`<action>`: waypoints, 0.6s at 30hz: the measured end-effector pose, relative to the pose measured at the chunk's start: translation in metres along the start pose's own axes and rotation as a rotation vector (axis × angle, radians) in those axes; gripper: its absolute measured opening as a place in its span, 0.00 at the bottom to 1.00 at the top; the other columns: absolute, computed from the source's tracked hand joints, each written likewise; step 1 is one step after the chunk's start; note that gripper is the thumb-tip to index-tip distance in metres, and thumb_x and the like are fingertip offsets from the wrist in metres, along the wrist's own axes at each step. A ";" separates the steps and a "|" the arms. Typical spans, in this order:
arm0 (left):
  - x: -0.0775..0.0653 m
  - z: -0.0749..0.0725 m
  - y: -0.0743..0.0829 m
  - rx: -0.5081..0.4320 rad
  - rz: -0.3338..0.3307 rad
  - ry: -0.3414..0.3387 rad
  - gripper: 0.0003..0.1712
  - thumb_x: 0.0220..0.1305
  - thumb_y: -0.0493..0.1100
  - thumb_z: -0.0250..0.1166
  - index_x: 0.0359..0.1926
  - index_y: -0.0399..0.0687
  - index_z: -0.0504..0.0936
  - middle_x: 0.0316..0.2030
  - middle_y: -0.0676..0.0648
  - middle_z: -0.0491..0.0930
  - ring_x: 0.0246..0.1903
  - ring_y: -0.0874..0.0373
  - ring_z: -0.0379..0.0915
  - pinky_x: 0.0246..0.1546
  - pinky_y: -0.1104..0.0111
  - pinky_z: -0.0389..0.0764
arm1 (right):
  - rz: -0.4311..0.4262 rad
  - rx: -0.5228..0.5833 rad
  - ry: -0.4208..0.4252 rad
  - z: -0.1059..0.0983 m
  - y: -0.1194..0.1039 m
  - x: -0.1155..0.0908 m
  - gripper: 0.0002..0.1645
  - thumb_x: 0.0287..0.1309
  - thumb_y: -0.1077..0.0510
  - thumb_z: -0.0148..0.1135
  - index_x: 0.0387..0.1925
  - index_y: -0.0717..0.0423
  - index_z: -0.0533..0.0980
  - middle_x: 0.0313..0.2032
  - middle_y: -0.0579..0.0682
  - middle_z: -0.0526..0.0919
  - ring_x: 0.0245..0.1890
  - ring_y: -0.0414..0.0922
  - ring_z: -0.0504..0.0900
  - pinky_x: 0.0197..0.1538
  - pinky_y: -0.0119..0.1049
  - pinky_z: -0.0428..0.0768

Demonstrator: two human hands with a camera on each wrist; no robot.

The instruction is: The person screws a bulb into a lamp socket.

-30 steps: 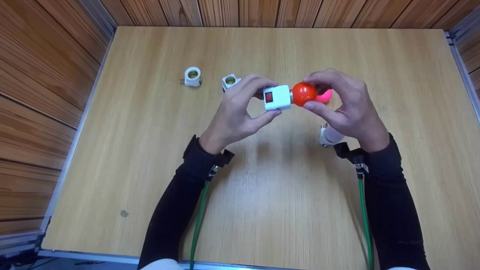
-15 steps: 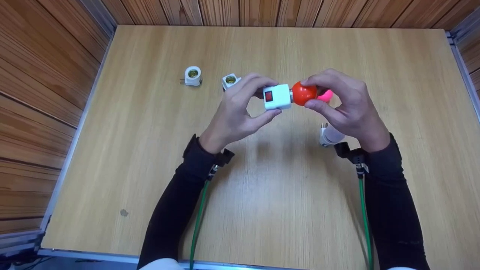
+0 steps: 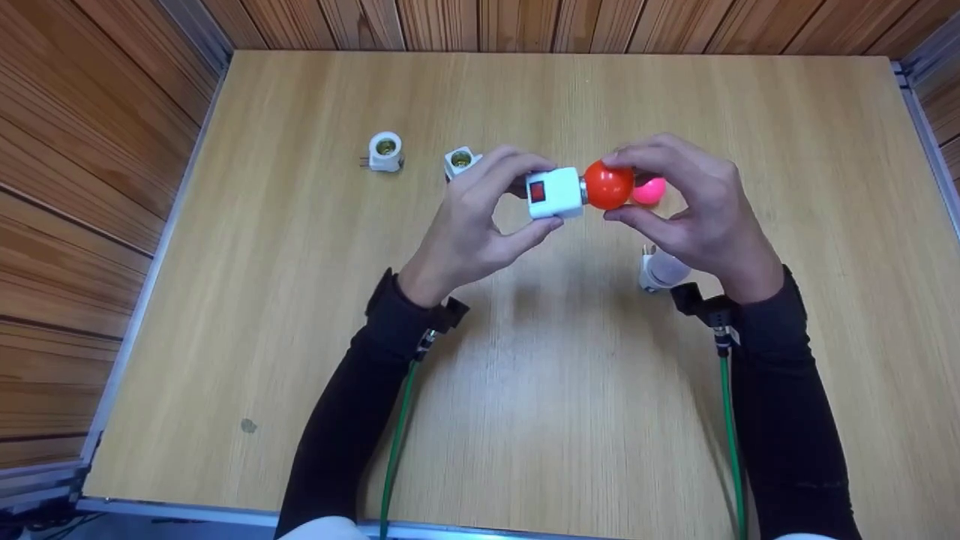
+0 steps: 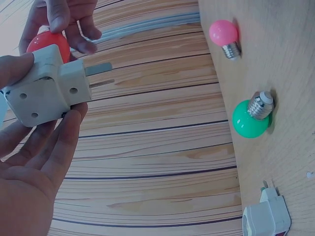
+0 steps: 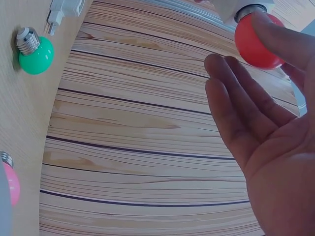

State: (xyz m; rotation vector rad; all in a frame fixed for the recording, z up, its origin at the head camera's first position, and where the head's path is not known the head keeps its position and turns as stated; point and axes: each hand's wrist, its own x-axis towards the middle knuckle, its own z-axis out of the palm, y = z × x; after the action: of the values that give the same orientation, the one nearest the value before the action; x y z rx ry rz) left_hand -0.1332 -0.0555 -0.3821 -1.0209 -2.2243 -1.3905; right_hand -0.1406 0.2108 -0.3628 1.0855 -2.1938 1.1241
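Up above the table, my left hand grips a white plug-in lamp socket with a red rocker switch. Its prongs show in the left wrist view. The thumb and forefinger of my right hand pinch a red light bulb from either side. The bulb's metal base sits in the socket's mouth, with a narrow band of metal showing between them. In the right wrist view, the other fingers of that hand stand extended, away from the bulb.
Two more white sockets lie at the back, one further left and one partly behind my left hand. A pink bulb and a socket with a pale bulb lie by my right hand. A green bulb shows in both wrist views.
My right thumb and fingers have shifted slightly around the red bulb, turning a little and spreading wider at its sides. The left hand and the socket stay in place.
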 end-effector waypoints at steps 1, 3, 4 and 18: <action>0.000 0.000 0.000 0.001 -0.002 -0.001 0.27 0.69 0.48 0.74 0.59 0.33 0.81 0.52 0.39 0.84 0.48 0.55 0.83 0.53 0.66 0.91 | 0.001 -0.001 0.005 0.000 0.000 0.000 0.36 0.41 0.75 0.82 0.56 0.64 0.80 0.48 0.65 0.87 0.46 0.47 0.86 0.61 0.17 0.80; 0.000 -0.001 0.001 0.007 -0.007 -0.006 0.28 0.69 0.48 0.74 0.60 0.34 0.81 0.52 0.39 0.84 0.49 0.55 0.83 0.53 0.67 0.90 | 0.005 0.003 0.018 0.001 -0.001 0.001 0.38 0.41 0.75 0.82 0.58 0.64 0.78 0.51 0.66 0.85 0.50 0.43 0.87 0.62 0.17 0.80; 0.001 -0.001 0.001 0.011 -0.011 -0.009 0.28 0.69 0.49 0.74 0.60 0.34 0.81 0.53 0.39 0.84 0.49 0.55 0.83 0.54 0.67 0.90 | 0.010 0.007 0.023 0.001 -0.001 0.001 0.40 0.40 0.75 0.82 0.59 0.65 0.77 0.53 0.66 0.84 0.52 0.41 0.87 0.62 0.18 0.81; 0.000 -0.001 0.001 0.030 -0.019 -0.022 0.28 0.69 0.50 0.74 0.61 0.35 0.81 0.54 0.40 0.84 0.50 0.56 0.82 0.55 0.75 0.86 | 0.013 0.071 0.061 0.003 -0.003 0.001 0.46 0.39 0.78 0.81 0.62 0.74 0.69 0.54 0.68 0.82 0.56 0.37 0.85 0.65 0.24 0.82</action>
State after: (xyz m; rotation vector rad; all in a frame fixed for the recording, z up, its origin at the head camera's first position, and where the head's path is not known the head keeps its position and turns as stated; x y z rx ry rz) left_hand -0.1322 -0.0559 -0.3814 -1.0118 -2.2693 -1.3565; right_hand -0.1390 0.2073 -0.3623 1.0539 -2.1318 1.2326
